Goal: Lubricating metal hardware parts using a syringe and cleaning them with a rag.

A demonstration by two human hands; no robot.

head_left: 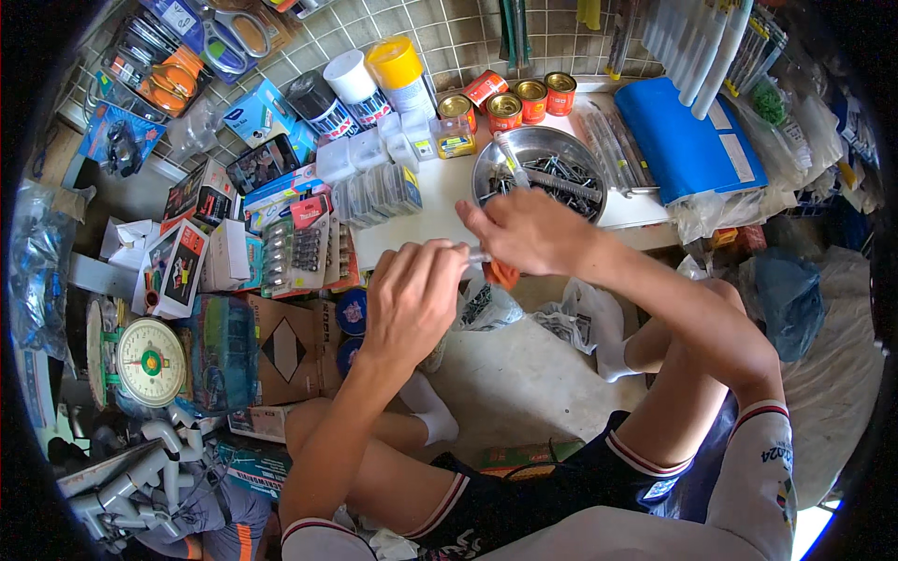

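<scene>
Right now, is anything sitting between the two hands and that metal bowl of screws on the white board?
Nothing visible does. The right hand is right at the near rim of the metal bowl, and the left hand is just beside it; both grip a small pale rod-like piece. The small tins stand behind the bowl.

A silver steel bowl [538, 154] is gleaming on a white table [440, 201], holding grey screws [561, 178]. Behind it, four tins [519, 101] are showing red sides and gold lids, beside spray cans capped in yellow [395, 62], white [348, 75] and black [307, 93]. A bright blue folder [681, 140] is lying to the right. A scale [150, 360] is showing a cream dial with a green and red centre. White socks [432, 411] and black shorts [561, 486] with red-and-white striped trim are standing out below. Something orange [503, 274] is peeking from under the right hand [528, 229].
</scene>
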